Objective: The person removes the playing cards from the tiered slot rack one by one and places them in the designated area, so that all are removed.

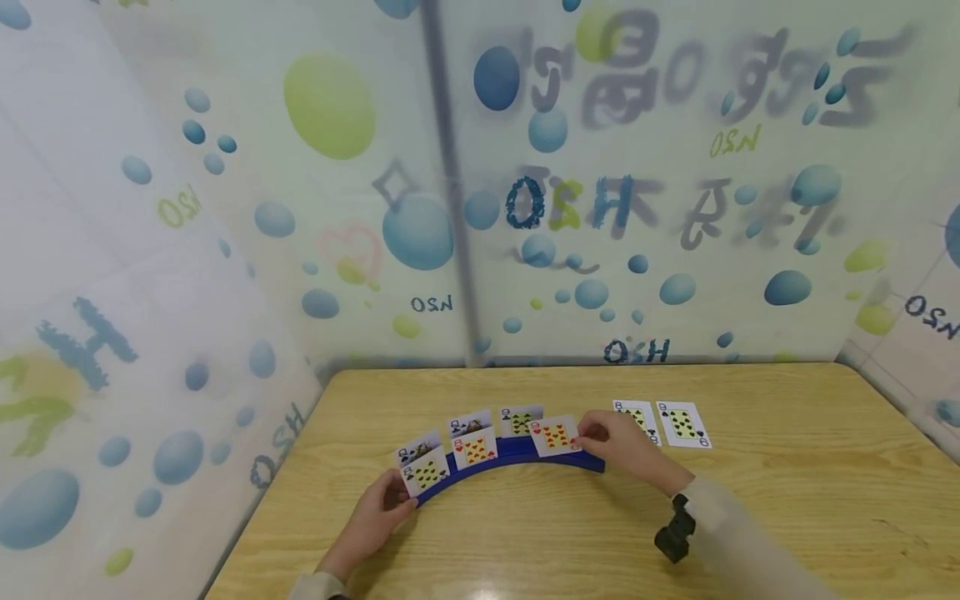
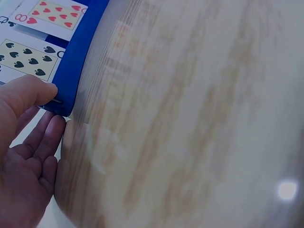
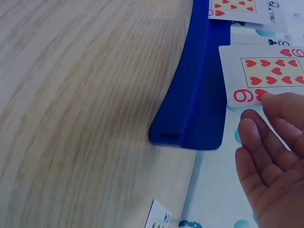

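A blue curved card holder (image 1: 516,451) stands on the table with playing cards upright in two rows. My left hand (image 1: 377,510) grips its left end; the left wrist view shows the thumb (image 2: 40,90) over that end, beside a spades card (image 2: 26,61). Between thumb and fingertips, my right hand (image 1: 624,440) pinches the lower right corner of a nine of hearts (image 1: 555,436), above the holder's right part. An eight of hearts (image 1: 476,448) is in the front row. Behind are two queens, one a queen (image 1: 469,423) in the middle, and a black number card (image 1: 517,421).
Two black number cards lie face up at the back right: a left card (image 1: 633,412), partly behind my right hand, and a nine (image 1: 683,424). A patterned curtain (image 1: 660,275) hangs beyond the wooden table (image 1: 787,467).
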{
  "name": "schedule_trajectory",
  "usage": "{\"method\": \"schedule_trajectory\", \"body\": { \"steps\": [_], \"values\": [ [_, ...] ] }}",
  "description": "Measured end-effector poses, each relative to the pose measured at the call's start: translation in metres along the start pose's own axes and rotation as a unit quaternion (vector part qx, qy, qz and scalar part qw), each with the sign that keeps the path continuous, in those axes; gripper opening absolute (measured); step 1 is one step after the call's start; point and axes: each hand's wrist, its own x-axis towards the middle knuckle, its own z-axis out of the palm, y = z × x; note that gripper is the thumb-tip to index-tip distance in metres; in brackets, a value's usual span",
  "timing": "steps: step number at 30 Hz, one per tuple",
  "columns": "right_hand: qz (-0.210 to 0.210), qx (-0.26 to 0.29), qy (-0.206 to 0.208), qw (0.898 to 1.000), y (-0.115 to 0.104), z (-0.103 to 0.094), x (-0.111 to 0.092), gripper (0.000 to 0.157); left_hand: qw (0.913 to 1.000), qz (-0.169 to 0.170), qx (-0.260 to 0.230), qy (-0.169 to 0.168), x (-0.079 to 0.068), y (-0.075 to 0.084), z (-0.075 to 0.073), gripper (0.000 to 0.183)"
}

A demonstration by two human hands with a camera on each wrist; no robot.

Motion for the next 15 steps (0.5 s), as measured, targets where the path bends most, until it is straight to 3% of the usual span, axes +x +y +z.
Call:
{"method": "schedule_trajectory", "body": {
  "steps": [15],
  "values": [
    [0.000, -0.008, 0.043, 0.999, 0.012, -0.031, -0.013, 0.004, 1.0000, 0.003, 0.006, -0.002, -0.001, 0.001, -0.001, 0.028]
  ]
}}
